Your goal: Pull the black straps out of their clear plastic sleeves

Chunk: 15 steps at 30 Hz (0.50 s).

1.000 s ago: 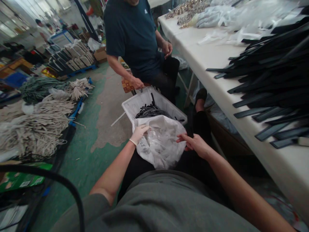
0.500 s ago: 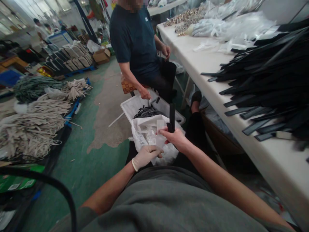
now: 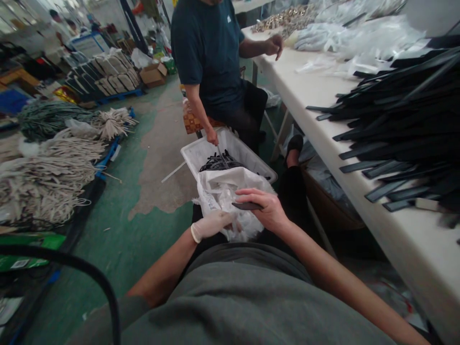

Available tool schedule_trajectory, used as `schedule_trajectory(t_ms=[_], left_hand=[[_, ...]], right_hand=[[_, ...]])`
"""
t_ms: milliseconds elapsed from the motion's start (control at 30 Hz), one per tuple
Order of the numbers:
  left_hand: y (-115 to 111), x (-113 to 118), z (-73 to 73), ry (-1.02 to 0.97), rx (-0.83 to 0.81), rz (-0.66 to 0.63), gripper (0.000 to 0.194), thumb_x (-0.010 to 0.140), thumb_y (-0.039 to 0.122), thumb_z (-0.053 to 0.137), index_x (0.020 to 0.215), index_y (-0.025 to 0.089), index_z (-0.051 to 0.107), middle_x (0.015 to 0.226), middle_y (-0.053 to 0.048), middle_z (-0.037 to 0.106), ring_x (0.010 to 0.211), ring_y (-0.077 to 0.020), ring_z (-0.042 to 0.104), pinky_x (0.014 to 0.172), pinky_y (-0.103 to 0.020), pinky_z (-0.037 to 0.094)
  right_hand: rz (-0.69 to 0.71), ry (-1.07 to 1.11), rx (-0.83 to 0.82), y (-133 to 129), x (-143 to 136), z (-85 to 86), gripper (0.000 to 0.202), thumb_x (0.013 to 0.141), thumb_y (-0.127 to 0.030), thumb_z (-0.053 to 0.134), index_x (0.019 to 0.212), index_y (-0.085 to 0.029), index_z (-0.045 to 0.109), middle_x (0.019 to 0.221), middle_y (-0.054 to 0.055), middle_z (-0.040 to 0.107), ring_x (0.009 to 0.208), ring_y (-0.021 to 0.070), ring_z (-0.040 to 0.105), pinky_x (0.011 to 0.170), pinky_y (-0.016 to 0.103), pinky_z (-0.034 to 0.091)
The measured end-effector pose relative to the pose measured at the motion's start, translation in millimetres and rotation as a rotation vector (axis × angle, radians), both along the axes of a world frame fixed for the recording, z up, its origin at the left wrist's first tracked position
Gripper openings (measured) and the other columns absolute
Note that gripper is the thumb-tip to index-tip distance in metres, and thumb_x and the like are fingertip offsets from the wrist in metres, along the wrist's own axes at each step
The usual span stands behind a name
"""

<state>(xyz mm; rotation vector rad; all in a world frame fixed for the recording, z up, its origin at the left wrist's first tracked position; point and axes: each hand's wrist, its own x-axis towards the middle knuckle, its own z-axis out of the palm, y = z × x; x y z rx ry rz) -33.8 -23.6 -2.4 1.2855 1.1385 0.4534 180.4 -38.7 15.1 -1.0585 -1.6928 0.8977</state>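
Note:
My right hand (image 3: 271, 208) holds a short black strap (image 3: 247, 206), which lies almost level under its outstretched fingers. My left hand (image 3: 212, 225), in a pale thin glove, has its fingers drawn together just left of the strap; what they hold is too unclear to name. Below and between both hands, an open white sack (image 3: 206, 194) rests on my lap with clear plastic pieces (image 3: 244, 227) in it. Right beyond the sack is a white bin (image 3: 192, 155) with a tangle of black straps (image 3: 219, 163) inside.
A seated co-worker (image 3: 212, 52) reaches one hand into the bin. Along the right runs a white table (image 3: 287, 86), with a heap of black straps (image 3: 406, 120), plastic bags (image 3: 377, 40) and metal fittings (image 3: 283, 19). Cord bundles (image 3: 50, 167) lie on a pallet at left.
The strap in my right hand has tipped from upright to nearly level. My left hand has shifted slightly left. The co-worker's other hand has risen toward the table.

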Motion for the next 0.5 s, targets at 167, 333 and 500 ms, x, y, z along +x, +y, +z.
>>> schedule_trajectory(t_ms=[167,333,500], left_hand=[[33,-42,6.9,0.308,0.349,0.019,0.041,0.071,0.041,0.072,0.107,0.022,0.072,0.118,-0.007,0.070,0.112,-0.0266,0.061,0.103,-0.035,0.043],[38,-54,15.2,0.249,0.366,0.284,0.036,0.079,0.052,0.061,0.084,0.020,0.074,0.093,-0.007,0.075,0.094,-0.0237,0.066,0.093,-0.034,0.048],[-6,-6,11.1,-0.187,-0.249,-0.056,0.075,0.077,0.082,0.044,0.083,0.014,0.076,0.087,-0.015,0.074,0.083,-0.0265,0.069,0.082,-0.038,0.053]], right_hand=[[-0.042,0.042,-0.066,0,2,-7.3,0.037,0.070,-0.006,0.055,0.089,-0.027,0.079,0.106,0.002,0.076,0.101,0.0226,0.070,0.092,0.038,0.053],[-0.087,0.120,-0.143,4,0,-12.1,0.035,0.069,-0.007,0.052,0.084,-0.026,0.077,0.103,0.001,0.076,0.099,0.0223,0.070,0.092,0.039,0.053],[-0.091,0.038,-0.034,3,-1,-7.0,0.036,0.073,-0.006,0.055,0.090,-0.027,0.078,0.115,0.002,0.073,0.105,0.0224,0.069,0.093,0.037,0.053]])
